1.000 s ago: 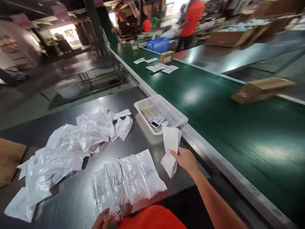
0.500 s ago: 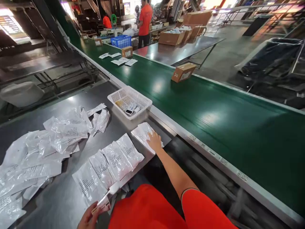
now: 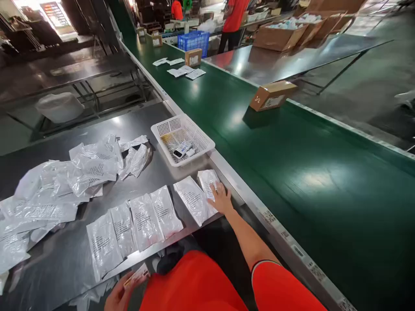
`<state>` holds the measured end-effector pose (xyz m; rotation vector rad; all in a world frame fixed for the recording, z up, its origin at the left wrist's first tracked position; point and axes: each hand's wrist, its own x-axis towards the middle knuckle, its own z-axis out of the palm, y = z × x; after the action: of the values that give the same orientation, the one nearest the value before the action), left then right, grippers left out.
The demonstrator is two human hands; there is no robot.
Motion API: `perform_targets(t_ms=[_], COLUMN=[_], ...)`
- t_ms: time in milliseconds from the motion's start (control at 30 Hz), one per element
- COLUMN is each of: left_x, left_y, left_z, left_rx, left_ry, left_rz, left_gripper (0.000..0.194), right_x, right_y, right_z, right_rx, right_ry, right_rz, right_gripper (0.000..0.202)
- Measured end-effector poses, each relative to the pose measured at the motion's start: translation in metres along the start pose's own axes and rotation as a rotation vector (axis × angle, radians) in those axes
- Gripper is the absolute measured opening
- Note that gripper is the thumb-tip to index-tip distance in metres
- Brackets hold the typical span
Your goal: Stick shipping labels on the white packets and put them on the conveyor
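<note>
My right hand (image 3: 222,198) lies spread on a white plastic packet (image 3: 208,181) near the right end of the metal table. Another packet (image 3: 193,196) is beside it, partly under my fingers. Several more packets (image 3: 139,220) stand in a row along the table's front edge. At the bottom, below that edge, my left hand (image 3: 119,293) is closed on a small stack of labels (image 3: 138,275). A heap of white packets (image 3: 78,177) covers the table's left part. Behind my right hand sits a white basket (image 3: 165,151) with small items inside.
A green conveyor belt (image 3: 292,151) runs along the table's right side, carrying a brown box (image 3: 272,96), flat packets (image 3: 186,71) and a smaller box (image 3: 193,57). Beyond it are a blue crate (image 3: 193,42), open cartons (image 3: 279,36) and a person in red (image 3: 234,19).
The camera view has turned right. My right hand has shifted one packet away from the other, so the two now lie side by side. My left hand still holds the labels.
</note>
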<state>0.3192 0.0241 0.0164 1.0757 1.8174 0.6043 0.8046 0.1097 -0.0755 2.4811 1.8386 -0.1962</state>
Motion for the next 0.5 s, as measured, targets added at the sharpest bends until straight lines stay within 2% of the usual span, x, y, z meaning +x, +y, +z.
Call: perform_targets(t_ms=[67, 100, 167, 267, 400, 500], left_x=[-0.004, -0.007, -0.013, -0.025, -0.034, -0.022], left_y=[0.023, 0.034, 0.056, 0.076, 0.082, 0.087], left_z=[0.016, 0.023, 0.032, 0.042, 0.056, 0.072], left_rx=[-0.04, -0.049, -0.048, -0.034, 0.021, 0.127], left_ry=[-0.028, -0.047, -0.096, -0.125, -0.112, -0.171], left_rz=[-0.02, -0.028, -0.042, -0.055, -0.04, 0.055], left_gripper=[0.045, 0.047, 0.048, 0.049, 0.053, 0.05], right_x=[-0.004, -0.007, -0.014, -0.027, -0.039, -0.029], right_y=[0.012, 0.014, 0.007, -0.027, -0.084, -0.094], right_z=[0.004, 0.006, 0.01, 0.016, 0.02, 0.019], right_rx=[0.013, 0.034, 0.076, 0.126, 0.192, 0.227], right_ry=[0.004, -0.001, -0.007, 0.009, 0.062, 0.099], right_rz=[-0.348, -0.47, -0.575, -0.513, -0.357, -0.243], right_gripper=[0.067, 0.067, 0.069, 0.069, 0.064, 0.061])
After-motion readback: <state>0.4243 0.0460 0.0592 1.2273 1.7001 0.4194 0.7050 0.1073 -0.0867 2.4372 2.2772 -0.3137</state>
